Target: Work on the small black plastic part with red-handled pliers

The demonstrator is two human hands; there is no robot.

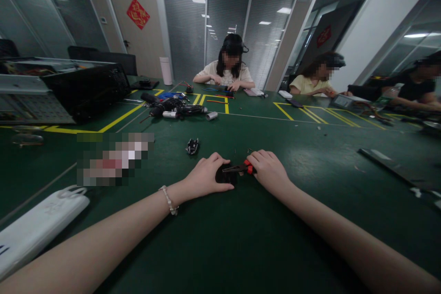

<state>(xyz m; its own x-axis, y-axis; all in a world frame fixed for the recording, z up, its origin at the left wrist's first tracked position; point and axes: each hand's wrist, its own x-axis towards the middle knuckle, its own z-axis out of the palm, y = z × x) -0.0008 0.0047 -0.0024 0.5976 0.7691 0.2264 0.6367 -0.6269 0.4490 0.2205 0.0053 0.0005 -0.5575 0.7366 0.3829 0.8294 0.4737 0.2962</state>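
Note:
My right hand (272, 172) is closed round the red handles of a pair of pliers (248, 167). The dark jaws point left, over a small black piece (223, 176) on the green table. My left hand (202, 177), with a beaded bracelet on the wrist, grips that black piece between thumb and fingers. What the piece is exactly cannot be made out. Just beyond my left hand lies a small black-and-silver part (192, 146). A few tiny bits are scattered on the table past the pliers.
An opened computer case (86, 87) stands at the left. A pile of black cables and parts (179, 108) lies further off, near a pale tumbler (166, 71). A white case (44, 223) is at lower left, a flat black panel (386, 165) at right. Several people sit across the table.

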